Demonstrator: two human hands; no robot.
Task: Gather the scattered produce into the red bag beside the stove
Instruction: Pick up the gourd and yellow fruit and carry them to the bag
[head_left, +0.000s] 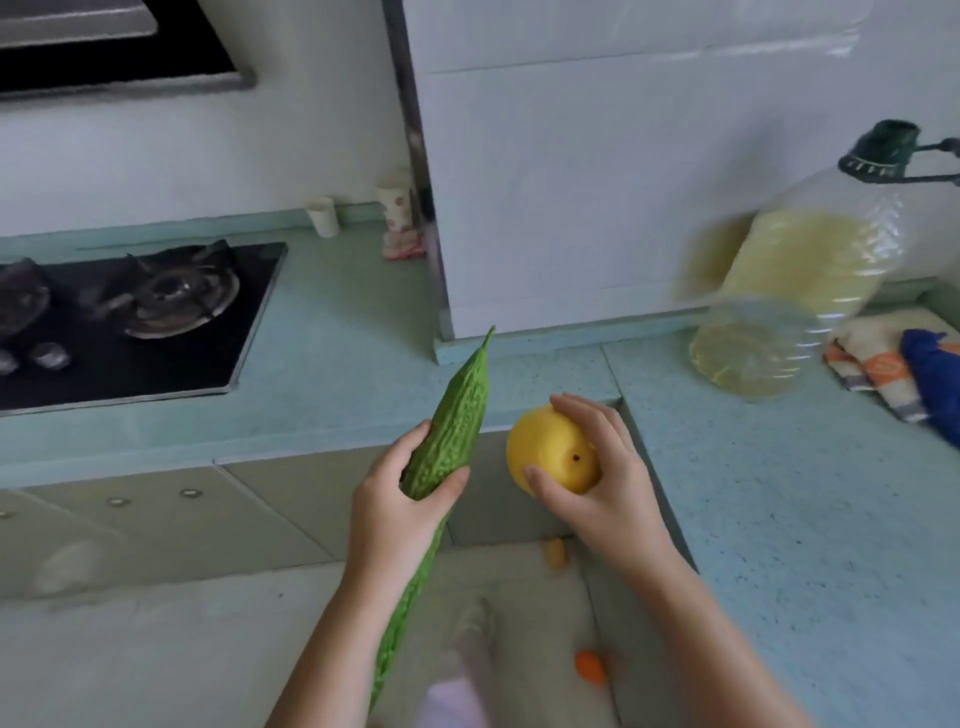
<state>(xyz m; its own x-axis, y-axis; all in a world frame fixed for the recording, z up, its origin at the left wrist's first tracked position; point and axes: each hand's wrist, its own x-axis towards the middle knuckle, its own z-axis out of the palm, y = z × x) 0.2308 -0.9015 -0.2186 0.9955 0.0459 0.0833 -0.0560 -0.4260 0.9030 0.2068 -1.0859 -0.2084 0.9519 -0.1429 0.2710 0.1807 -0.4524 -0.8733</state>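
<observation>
Head view: at the centre of the frame the left hand (400, 499) is closed around the middle of a long, bumpy green bitter gourd (447, 441), thumb across its front and fingers behind. The gourd slants, its pointed tip up over the pale turquoise speckled countertop (337, 338) and its other end low toward the bottom edge. Just right of it, the right hand (597, 478) grips a round yellow fruit (553, 449), thumb on its lower side and fingers curled over the top and right. Both are held in the air in front of the counter's edge. A black glass gas stove (130, 317) sits at the left. At the right stands a clear plastic oil bottle with a green cap (795, 275), blurred, near a striped folded cloth (872, 364). Two small orange pieces (589, 665) lie on the floor below. The red bag is not in view.
</observation>
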